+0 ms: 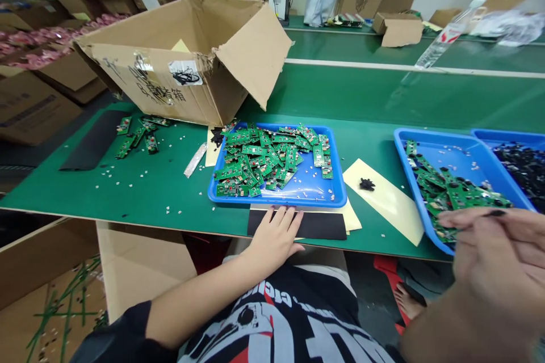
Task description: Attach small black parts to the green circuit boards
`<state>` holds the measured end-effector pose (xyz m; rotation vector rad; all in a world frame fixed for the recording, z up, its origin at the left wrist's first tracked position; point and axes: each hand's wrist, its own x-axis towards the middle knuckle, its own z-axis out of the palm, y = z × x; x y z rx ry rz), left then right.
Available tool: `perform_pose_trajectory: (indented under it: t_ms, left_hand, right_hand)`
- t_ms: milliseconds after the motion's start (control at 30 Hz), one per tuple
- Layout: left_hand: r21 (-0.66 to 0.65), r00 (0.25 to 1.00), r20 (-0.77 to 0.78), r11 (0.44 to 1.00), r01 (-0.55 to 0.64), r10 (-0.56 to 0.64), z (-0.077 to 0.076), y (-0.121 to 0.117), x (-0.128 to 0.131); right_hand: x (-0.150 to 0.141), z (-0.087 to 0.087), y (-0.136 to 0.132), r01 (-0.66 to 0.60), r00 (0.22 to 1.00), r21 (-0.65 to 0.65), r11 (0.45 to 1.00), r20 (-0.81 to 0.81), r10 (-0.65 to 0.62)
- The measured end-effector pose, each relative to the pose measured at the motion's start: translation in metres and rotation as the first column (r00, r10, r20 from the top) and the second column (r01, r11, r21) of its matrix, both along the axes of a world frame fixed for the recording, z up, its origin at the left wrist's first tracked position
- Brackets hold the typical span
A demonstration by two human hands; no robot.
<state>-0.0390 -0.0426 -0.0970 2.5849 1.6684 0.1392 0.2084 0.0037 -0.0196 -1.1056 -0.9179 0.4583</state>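
My left hand [275,235] lies open with its fingers flat on a black mat [317,226] at the table's near edge. Just beyond it stands a blue tray [276,199] heaped with small green circuit boards [264,159]. Close to the camera at the lower right, my right hand [494,255] pinches a small black part [494,213] between its fingertips. It hovers over the near corner of a second blue tray [402,153] that holds more green boards [451,190].
An open cardboard box [187,57] lies tilted behind the first tray. Loose boards [136,133] and a black sheet [91,142] lie at left. A yellow paper [389,204] carries a black part [367,184]. At far right is a third tray [502,137] of black parts.
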Motion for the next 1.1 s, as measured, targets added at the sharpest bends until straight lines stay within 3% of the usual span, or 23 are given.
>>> perform_pose_trajectory:
  t_ms: [167,267,400,567,733,867,1000,1100]
  left_hand:
    - [-0.051,0.989,0.145,0.998,0.029,-0.021,0.028,0.032,-0.002]
    - [-0.066,0.953,0.072,0.955,-0.291,0.295,0.042,0.07,-0.007]
    - [-0.043,0.876,0.037,0.876,-0.48,0.482,0.041,0.112,-0.002]
    - [-0.067,0.826,0.083,0.83,-0.554,0.558,0.034,0.125,0.005]
    - [-0.142,0.787,0.248,0.824,-0.548,0.565,0.036,0.125,-0.01]
    - [-0.22,0.717,0.482,0.862,-0.457,0.504,0.046,0.126,-0.031]
    - [-0.26,0.546,0.743,0.918,-0.298,0.387,0.061,0.128,-0.039]
    - [-0.292,0.359,0.863,0.931,-0.219,0.355,0.064,0.129,-0.033]
  right_hand:
    - [-0.011,0.0,0.018,-0.136,0.969,0.079,0.987,0.217,0.116]
    - [-0.016,-0.004,0.022,-0.207,0.95,0.055,0.977,0.251,0.187]
    - [-0.025,-0.004,0.03,-0.287,0.911,0.028,0.958,0.317,0.264]
    - [-0.036,0.002,0.044,-0.387,0.835,0.025,0.922,0.433,0.339]
    - [-0.046,0.003,0.063,-0.449,0.773,-0.081,0.89,0.465,0.432]
    - [-0.056,-0.001,0.079,-0.489,0.717,-0.138,0.861,0.499,0.487]
    - [-0.068,-0.009,0.094,-0.569,0.657,-0.181,0.802,0.488,0.575]
    - [-0.076,-0.015,0.103,-0.59,0.689,-0.169,0.789,0.404,0.602]
